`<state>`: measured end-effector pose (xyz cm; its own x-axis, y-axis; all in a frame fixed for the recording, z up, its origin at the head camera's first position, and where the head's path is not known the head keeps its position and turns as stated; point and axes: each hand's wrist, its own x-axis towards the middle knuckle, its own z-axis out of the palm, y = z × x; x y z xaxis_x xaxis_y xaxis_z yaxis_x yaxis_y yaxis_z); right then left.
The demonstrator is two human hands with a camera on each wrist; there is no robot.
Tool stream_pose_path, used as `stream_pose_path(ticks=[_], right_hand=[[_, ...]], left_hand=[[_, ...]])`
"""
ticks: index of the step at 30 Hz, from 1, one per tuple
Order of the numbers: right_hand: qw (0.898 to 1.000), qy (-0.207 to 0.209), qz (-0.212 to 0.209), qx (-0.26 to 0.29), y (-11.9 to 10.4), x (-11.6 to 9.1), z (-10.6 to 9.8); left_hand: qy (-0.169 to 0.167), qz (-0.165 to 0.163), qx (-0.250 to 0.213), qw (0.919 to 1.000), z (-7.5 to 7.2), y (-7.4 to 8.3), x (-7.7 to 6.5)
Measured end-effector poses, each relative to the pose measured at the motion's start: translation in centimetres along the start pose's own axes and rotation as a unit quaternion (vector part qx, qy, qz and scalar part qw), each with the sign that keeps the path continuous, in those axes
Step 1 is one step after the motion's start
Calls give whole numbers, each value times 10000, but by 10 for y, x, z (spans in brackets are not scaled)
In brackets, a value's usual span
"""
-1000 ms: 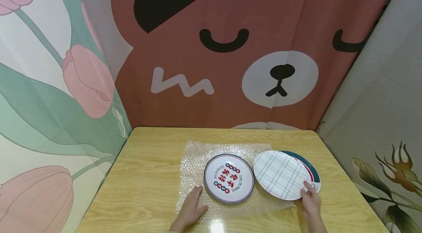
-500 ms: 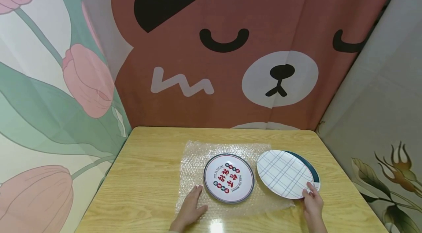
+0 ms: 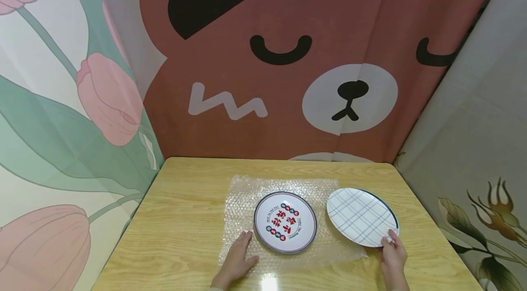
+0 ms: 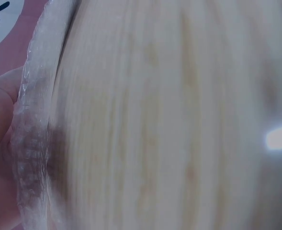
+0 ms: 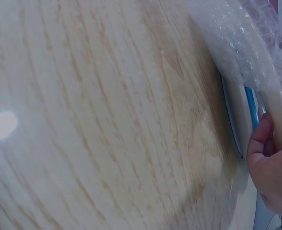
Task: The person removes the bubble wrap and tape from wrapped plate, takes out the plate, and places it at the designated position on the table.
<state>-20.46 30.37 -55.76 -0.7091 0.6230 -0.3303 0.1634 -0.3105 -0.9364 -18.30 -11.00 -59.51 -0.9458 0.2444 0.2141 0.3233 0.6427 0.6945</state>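
My right hand [image 3: 394, 254] pinches the near right rim of a white plate with a blue-grey check pattern [image 3: 360, 215]. In the right wrist view, the thumb and fingers [image 5: 260, 139] grip the edge of this plate, and a blue-rimmed plate [image 5: 234, 115] lies below it on the table. Only a thin teal rim of that lower plate shows in the head view. My left hand [image 3: 237, 256] rests on a sheet of bubble wrap [image 3: 243, 195], its fingers fairly straight. Close by its fingertips, a round white plate with red characters and a dark rim [image 3: 286, 222] lies on the wrap.
The wooden table [image 3: 181, 218] extends around the wrap on every side. A cloth with a brown bear [image 3: 222, 135] hangs behind it. Flowered cloths [image 3: 111, 99] hang at left and right.
My right hand has drawn the checked plate a little to the right, so it covers nearly all of the teal-rimmed plate beneath. The left hand and the red-lettered plate stay put.
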Motion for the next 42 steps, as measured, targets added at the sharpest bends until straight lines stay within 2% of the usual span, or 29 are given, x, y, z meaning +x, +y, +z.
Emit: stream_pose_path(ticks=[7,14,24,36,42], right_hand=[[9998,109,130,140,-4,-3,0],[9966,-3,139,817,-4,-4,0],[9899,3,160,1406,-3,-1,-3],[9843,32,-55,1765,0,0,-3],[9830,55,-11,1833,-2,-1,-2]], left_hand=[[138,132,78,9998,2,-1,-1],[83,75,67,9999,1,0,0],[123,100,26,9999,3,-1,-1],[56,19,40,10000,3,-2,-1],[1,-26,56,10000,2,-1,-1]])
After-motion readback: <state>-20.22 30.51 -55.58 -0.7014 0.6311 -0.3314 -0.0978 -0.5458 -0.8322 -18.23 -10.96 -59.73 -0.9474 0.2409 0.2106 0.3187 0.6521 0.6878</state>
